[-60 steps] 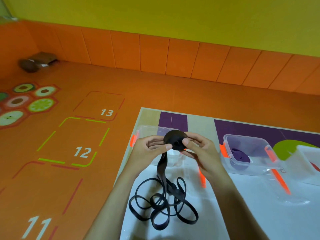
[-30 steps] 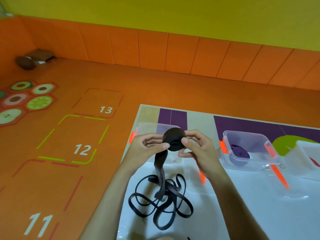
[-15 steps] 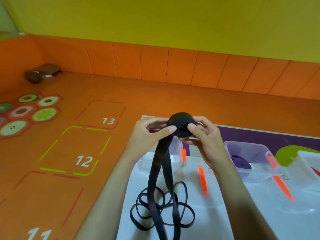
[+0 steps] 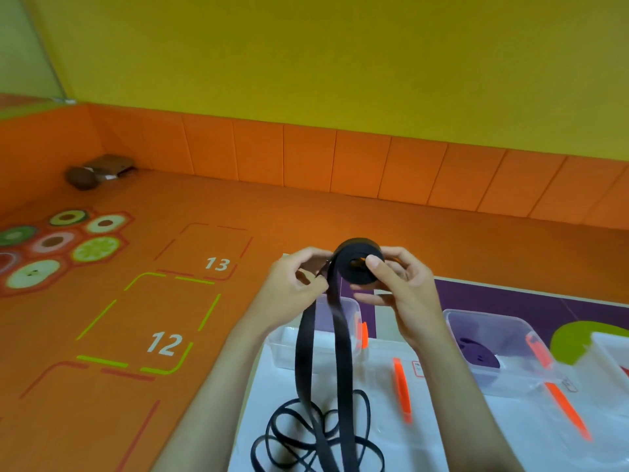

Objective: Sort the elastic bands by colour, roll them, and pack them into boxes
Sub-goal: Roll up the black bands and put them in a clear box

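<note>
While my right hand [image 4: 405,294] clamps the black roll [image 4: 347,270] between thumb and fingers above the table [image 4: 442,420], axis facing me, my left hand [image 4: 292,287] pinches the loose tail [image 4: 303,352] at the roll's left edge. Tail hangs straight down; I judge the left hand nearer to feed it.

Hands at chest height, seen from above. The left forearm [image 4: 218,386] and right forearm [image 4: 469,403], both bare, are extended forward and converge toward the middle. The left hand [image 4: 296,284] is shown with fingers curled, thumb and forefinger pinched on the rolled black elastic band [image 4: 354,255] at its left edge. The right hand [image 4: 405,294] is cupped round the roll from the right, with the thumb [image 4: 374,264] pressed on its near face and the fingers curled behind.
</note>
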A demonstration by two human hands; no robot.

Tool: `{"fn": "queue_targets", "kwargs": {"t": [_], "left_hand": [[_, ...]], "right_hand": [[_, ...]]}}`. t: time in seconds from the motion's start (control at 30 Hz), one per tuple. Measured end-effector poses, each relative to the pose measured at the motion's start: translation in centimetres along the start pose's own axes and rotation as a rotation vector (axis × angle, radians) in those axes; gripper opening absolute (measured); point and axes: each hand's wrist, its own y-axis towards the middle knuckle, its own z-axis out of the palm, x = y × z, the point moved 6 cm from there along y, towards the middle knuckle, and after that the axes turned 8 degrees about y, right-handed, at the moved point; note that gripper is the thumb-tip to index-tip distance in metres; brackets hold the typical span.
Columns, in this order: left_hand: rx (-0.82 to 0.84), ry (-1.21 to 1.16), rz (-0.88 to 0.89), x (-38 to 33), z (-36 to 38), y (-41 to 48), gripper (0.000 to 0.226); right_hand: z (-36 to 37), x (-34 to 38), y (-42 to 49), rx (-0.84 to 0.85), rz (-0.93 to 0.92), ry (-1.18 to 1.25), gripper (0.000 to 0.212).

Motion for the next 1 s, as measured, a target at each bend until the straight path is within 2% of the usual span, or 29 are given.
{"fn": "queue_targets", "kwargs": {"t": [0.1,0.17,0.27,0.33,0.47,0.57,0.63,0.7,0.83,1.0], "left_hand": [[0.1,-0.22,-0.036,0.4,0.9,-0.7,0.036],[0.038,-0.343,-0.05,0.2,1.2,-0.9,0.041],[-0.123,-0.466,-0.097,0.6,1.0,-1.1,0.03],[-0.112,-0.527,-0.119,1.0,1.3,-1.2,0.025],[-0.111,-0.4,-0.092,1.3,1.0,-1.9,0.019],[-0.01,-0.242,-0.092,1.6,1.3,-2.4,0.013],[0.049,-0.185,-0.121,1.8,1.8,-2.6,0.018],[0.057,-0.227,-0.162,2.1,2.0,-2.9,0.02],[0.041,-0.28,-0.205,3.2,2.1,-3.6,0.021],[0.145,-0.076,-0.165,3.1,2.1,-3.7,0.025]], "right_hand": [[0.0,0.0,-0.2,0.003,-0.005,0.023,0.026],[0.2,-0.6,-0.4,0.038,0.021,0.051,0.029],[0.8,-1.9,-1.2,0.118,0.078,0.115,0.026],[0.8,-2.6,-1.7,0.131,0.101,0.102,0.025],[-0.5,-2.8,-2.2,0.154,0.125,-0.167,0.025],[-1.3,-2.6,-2.0,0.214,0.139,-0.338,0.033],[-1.5,-2.5,-2.0,0.219,0.149,-0.333,0.028],[-1.6,-2.8,-2.0,0.178,0.136,-0.271,0.023],[-1.8,-5.5,-3.1,0.071,0.138,-0.113,0.025],[-2.3,-5.2,-3.2,0.203,0.21,-0.31,0.03]]}}
